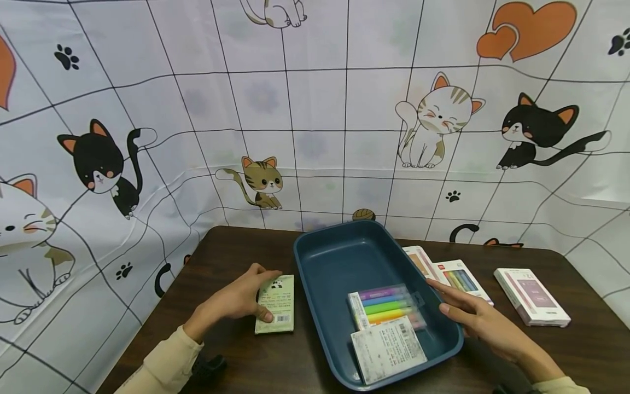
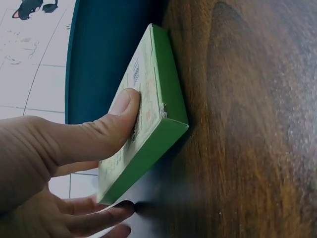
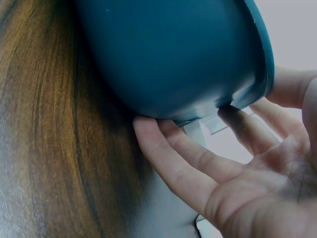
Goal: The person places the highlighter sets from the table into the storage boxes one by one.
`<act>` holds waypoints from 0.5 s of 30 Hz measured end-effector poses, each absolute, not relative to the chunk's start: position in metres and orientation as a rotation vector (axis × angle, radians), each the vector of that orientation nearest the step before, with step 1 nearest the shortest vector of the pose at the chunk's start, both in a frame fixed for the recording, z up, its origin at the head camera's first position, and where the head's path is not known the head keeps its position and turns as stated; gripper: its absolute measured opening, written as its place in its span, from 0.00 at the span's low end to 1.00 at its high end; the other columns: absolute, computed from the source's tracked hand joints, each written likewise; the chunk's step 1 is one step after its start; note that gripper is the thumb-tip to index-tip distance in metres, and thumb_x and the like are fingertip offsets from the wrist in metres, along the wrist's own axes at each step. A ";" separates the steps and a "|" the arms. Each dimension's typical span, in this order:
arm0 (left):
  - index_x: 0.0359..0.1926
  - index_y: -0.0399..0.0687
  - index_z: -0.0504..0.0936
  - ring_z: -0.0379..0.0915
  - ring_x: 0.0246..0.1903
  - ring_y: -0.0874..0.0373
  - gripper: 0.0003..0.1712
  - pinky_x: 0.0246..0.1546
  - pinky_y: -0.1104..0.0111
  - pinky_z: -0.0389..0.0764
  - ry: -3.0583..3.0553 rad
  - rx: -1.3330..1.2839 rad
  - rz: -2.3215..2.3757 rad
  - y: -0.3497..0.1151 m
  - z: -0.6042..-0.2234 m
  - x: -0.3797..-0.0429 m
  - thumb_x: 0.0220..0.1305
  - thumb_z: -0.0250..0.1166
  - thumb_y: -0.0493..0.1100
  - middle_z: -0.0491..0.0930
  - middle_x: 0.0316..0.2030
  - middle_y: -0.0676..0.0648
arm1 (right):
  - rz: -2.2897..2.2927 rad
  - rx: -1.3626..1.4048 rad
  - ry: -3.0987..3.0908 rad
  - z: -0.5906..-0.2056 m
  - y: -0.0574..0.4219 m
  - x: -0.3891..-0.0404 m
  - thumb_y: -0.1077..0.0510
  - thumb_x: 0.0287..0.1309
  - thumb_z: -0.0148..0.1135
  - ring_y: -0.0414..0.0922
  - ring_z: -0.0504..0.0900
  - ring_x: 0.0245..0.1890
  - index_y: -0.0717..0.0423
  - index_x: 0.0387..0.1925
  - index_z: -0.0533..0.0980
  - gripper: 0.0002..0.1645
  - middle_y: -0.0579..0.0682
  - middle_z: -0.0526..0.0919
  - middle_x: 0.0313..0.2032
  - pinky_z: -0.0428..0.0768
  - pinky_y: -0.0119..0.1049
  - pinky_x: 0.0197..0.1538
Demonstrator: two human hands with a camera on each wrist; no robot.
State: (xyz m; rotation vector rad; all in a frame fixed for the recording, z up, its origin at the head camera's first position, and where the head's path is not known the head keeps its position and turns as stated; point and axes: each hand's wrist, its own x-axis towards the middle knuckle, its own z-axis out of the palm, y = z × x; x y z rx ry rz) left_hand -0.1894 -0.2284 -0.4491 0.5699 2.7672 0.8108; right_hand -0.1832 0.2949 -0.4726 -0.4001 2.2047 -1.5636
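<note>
My left hand (image 1: 243,295) holds a flat light-green box (image 1: 283,306) at the table's left part, beside the tray. In the left wrist view the thumb presses its printed face with the barcode, and one corner of the box (image 2: 148,144) looks scuffed. My right hand (image 1: 477,320) grips the right side of a deep blue tray (image 1: 339,254), thumb over the rim and fingers against the outer wall (image 3: 173,59). Inside the tray's near end lie a clear pack of rainbow-coloured pens (image 1: 389,305) and a white box (image 1: 389,350) with printed text, which leans on the pack.
Right of the tray lie a white box with coloured stripes (image 1: 462,279) and a pale box (image 1: 418,260) partly hidden by the tray. A white box with a mauve panel (image 1: 534,298) sits farther right on the dark wooden table (image 1: 236,251). A cat-print cloth (image 1: 320,109) hangs behind.
</note>
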 end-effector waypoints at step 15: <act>0.69 0.35 0.70 0.77 0.39 0.48 0.37 0.35 0.57 0.80 2.493 0.314 1.445 -0.242 -0.453 -0.199 0.59 0.71 0.25 0.74 0.52 0.36 | -1.554 -0.437 2.189 -0.471 0.296 -0.183 0.51 0.77 0.54 0.50 0.71 0.27 0.41 0.80 0.55 0.36 0.62 0.55 0.75 0.72 0.39 0.24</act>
